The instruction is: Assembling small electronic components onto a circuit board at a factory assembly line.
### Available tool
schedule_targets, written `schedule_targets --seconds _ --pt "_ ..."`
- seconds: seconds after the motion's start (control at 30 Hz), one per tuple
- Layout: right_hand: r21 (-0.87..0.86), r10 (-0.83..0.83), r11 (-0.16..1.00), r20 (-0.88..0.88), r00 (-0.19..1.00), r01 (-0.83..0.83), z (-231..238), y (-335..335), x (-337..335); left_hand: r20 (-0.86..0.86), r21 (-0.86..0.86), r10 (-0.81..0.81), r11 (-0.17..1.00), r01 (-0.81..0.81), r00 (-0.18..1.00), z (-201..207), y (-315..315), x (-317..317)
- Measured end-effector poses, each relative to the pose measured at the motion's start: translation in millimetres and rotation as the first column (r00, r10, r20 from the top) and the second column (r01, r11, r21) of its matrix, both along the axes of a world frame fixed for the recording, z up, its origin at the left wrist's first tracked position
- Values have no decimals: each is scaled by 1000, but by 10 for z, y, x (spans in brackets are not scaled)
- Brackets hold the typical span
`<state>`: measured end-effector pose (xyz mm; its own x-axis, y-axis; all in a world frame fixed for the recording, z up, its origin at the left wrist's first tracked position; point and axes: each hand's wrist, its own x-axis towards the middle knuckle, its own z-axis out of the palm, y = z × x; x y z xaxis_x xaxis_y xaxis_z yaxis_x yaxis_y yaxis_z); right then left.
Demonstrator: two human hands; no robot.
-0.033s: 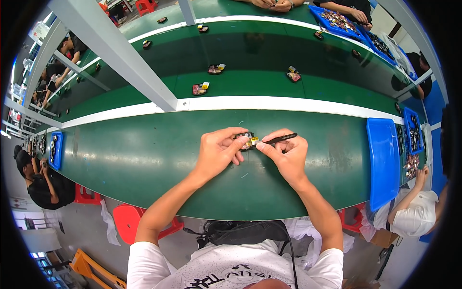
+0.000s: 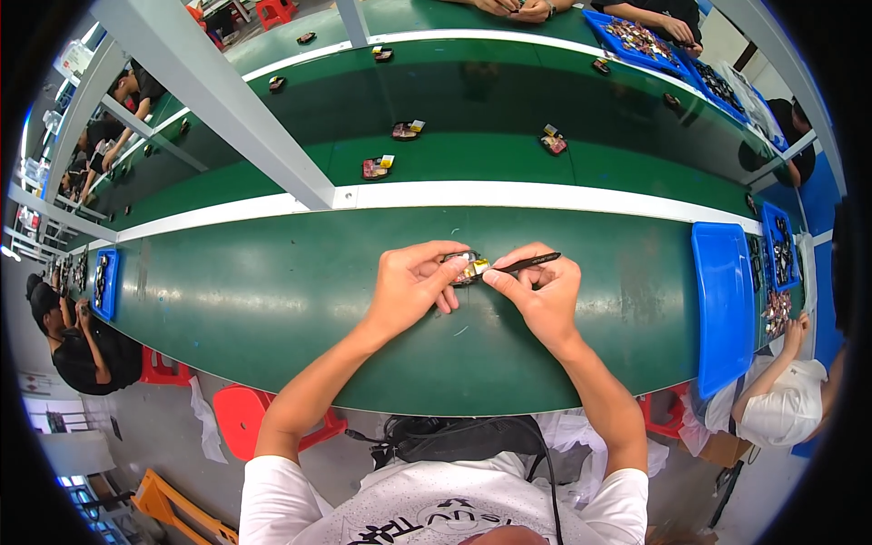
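Note:
Over the green bench, my left hand (image 2: 413, 283) is closed around a small black-cased electronic unit (image 2: 470, 267), thumb on top and fingers beneath. A yellow and silvery piece shows on the unit's exposed inner face. My right hand (image 2: 538, 289) pinches slim black tweezers (image 2: 531, 262), slanted so that their back end points up to the right. The tweezers' working end meets the right side of the unit, where the fingertips hide the exact contact. Both hands are close together, almost touching at the unit.
Beyond a white rail, similar units (image 2: 378, 168) lie spaced along a dark green belt (image 2: 472, 100). A blue tray (image 2: 724, 309) sits at the bench's right end, a smaller blue tray (image 2: 105, 284) at the left. A grey post (image 2: 218, 100) slants overhead. Co-workers sit around the line.

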<state>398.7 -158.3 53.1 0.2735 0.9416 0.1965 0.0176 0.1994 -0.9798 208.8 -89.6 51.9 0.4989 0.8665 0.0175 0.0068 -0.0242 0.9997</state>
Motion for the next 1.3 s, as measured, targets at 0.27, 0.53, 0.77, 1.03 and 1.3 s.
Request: schedule_targets --seconds 0.27,0.53,0.77,1.03,1.3 --pt "185 -33 983 185 982 -2 -48 -37 30 69 -198 -149 967 160 986 54 24 -6" --pt "110 26 993 54 998 -32 -92 -56 86 86 -179 -153 970 166 985 50 -6 29" --pt "160 -45 987 146 988 22 -83 -98 75 118 -120 -102 986 116 988 29 -45 93" --pt "119 -1 993 141 990 -16 -71 -85 180 105 -117 -98 987 110 990 15 -65 149" --pt "194 -32 981 255 966 -19 -18 -143 211 106 -117 -43 992 56 993 29 -85 203"
